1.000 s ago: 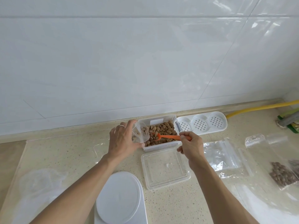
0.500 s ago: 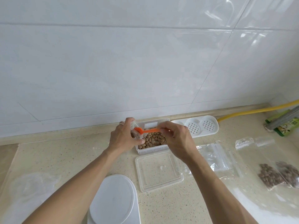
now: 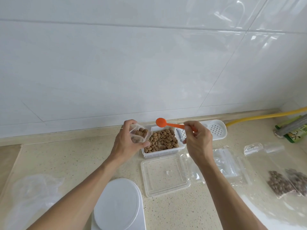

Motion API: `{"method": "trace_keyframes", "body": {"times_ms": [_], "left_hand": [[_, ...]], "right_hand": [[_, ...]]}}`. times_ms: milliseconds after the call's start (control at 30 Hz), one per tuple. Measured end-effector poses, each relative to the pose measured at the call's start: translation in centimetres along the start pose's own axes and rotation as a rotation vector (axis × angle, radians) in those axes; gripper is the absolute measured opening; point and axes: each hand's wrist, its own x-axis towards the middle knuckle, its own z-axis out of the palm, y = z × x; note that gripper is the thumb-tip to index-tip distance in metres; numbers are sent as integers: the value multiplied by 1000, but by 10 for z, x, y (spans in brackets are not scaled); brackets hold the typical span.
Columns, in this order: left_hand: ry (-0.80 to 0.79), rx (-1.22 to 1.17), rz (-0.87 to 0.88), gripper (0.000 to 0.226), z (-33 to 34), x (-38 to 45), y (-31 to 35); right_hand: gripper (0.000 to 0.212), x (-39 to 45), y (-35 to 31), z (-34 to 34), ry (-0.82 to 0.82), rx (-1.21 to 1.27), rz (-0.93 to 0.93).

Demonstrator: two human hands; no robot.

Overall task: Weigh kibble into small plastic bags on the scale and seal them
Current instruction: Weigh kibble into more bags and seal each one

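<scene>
Two hands work above a speckled counter (image 3: 69, 163), with the white scale (image 3: 118, 205) nearest and bare. Beyond it, the left hand (image 3: 127, 140) grips a small bag (image 3: 140, 134), part-filled with kibble, at the tub's (image 3: 163, 151) left edge; the right hand (image 3: 197, 140) pinches an orange spoon (image 3: 160, 122), its bowl raised and apparently empty. Scooping well probably means keeping the bag mouth propped wide and low over the tub, so strays fall back in. A clear lid (image 3: 165, 175), spare bags (image 3: 227, 161) and filled bags (image 3: 285, 182) lie rightward. Farther back, white tiles (image 3: 149, 63) and a yellow hose (image 3: 265, 116).
</scene>
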Motion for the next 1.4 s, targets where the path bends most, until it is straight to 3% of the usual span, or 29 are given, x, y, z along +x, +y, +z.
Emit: {"method": "trace_keyframes", "body": {"times_ms": [200, 433, 600, 967, 1400], "left_hand": [[181, -69, -23, 79, -12, -16, -3], [130, -38, -45, 85, -13, -14, -5], [95, 31, 40, 89, -8, -22, 6], [24, 73, 205, 92, 2, -55, 53], [-172, 50, 273, 93, 57, -152, 66]], "right_hand": [[22, -10, 37, 8, -27, -84, 166], [17, -19, 56, 13, -54, -131, 280], [13, -21, 60, 14, -25, -158, 326], [10, -53, 36, -25, 127, 296, 537], [11, -229, 103, -71, 338, 446, 908]]}}
